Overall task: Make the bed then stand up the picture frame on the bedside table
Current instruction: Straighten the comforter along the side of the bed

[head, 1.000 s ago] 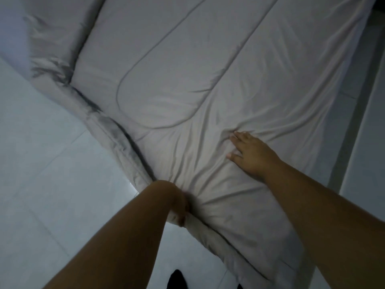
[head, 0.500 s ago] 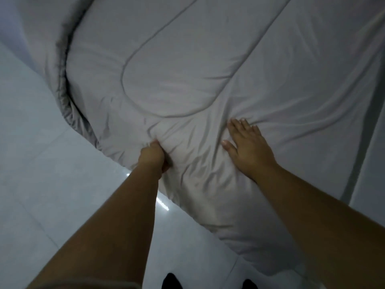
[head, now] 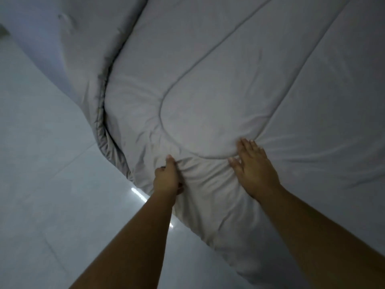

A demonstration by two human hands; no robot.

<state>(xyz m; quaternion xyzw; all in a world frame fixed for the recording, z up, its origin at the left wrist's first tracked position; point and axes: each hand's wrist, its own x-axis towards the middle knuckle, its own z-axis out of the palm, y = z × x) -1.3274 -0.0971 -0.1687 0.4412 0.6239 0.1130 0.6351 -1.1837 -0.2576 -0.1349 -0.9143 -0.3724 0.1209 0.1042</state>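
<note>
The quilt (head: 229,84) fills most of the view, a pale grey padded cover spread over the bed, and both hands are on its near edge. The left hand (head: 166,178) is bunched shut on a fold of quilt right at the edge, thumb on top, cloth gathering into tight creases around the knuckles. The right hand (head: 255,167) lies flat and spread, fingers (head: 249,146) pressing the top face just beside the rounded end of the stitched seam (head: 166,94); it grips nothing, only pins the cloth down.

Look at how that cloth behaves: soft, limp, puffy between the stitch lines, wrinkling wherever it is pushed. It looks light for its bulk, and smooth enough that a flat palm could slide across it. A pinch at the hem looks like the place to take it, since the padded middle gives nothing firm to hold.

Left of the seam, a darker ruffled edge (head: 101,122) curls down toward the glossy tiled floor (head: 52,184), where the quilt hangs over the side. Right of the seam the surface runs flatter, with long shallow creases.

No picture frame and no bedside table in view, so that part looks to be ahead.
</note>
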